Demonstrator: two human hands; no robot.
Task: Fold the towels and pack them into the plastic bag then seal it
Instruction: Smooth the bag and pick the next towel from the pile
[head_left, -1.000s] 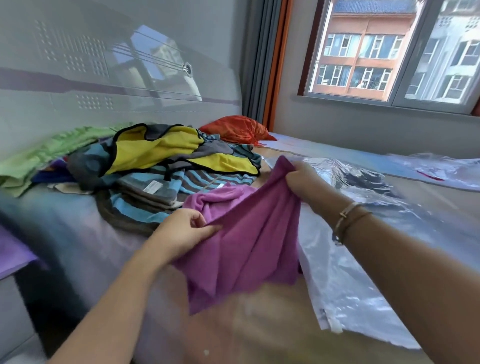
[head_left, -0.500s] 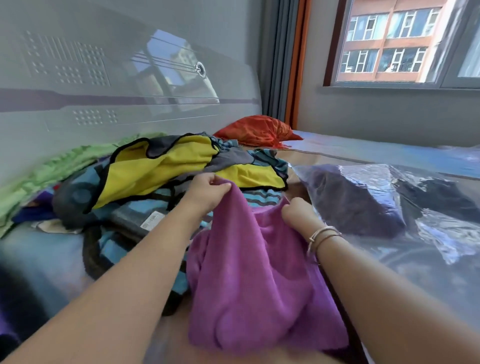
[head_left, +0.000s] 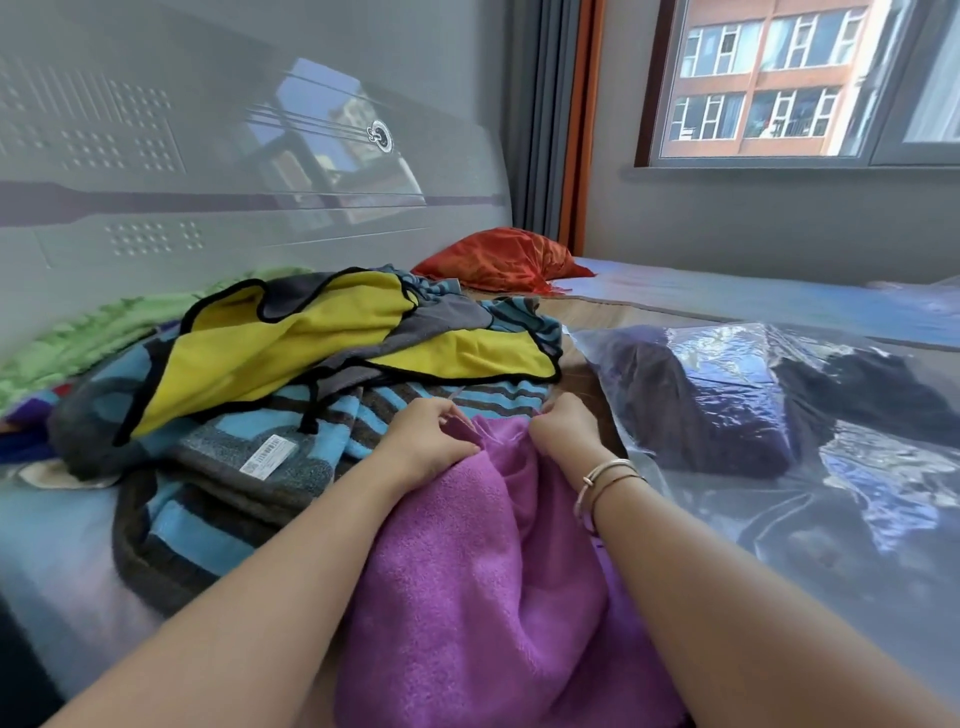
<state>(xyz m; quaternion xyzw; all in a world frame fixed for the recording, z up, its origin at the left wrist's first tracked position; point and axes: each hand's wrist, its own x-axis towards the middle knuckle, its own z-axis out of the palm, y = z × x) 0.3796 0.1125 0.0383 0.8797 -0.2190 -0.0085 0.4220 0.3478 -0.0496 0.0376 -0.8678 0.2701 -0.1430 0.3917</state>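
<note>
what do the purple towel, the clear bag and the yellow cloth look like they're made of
Purple towel: soft fleecy pile, likely microfibre or terry; fuzzy matte nap.
Clear bag: thin see-through plastic film; glossy, wrinkled glare, dark contents showing through.
Yellow cloth: smoother, flatter fabric, perhaps microfibre; matte, with stitched black edging.

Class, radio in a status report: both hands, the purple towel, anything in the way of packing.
Left hand and right hand both pinching purple towel at its far edge. Plastic bag to the right, dark items already inside. Unfolded towel pile crowds the left.
</note>
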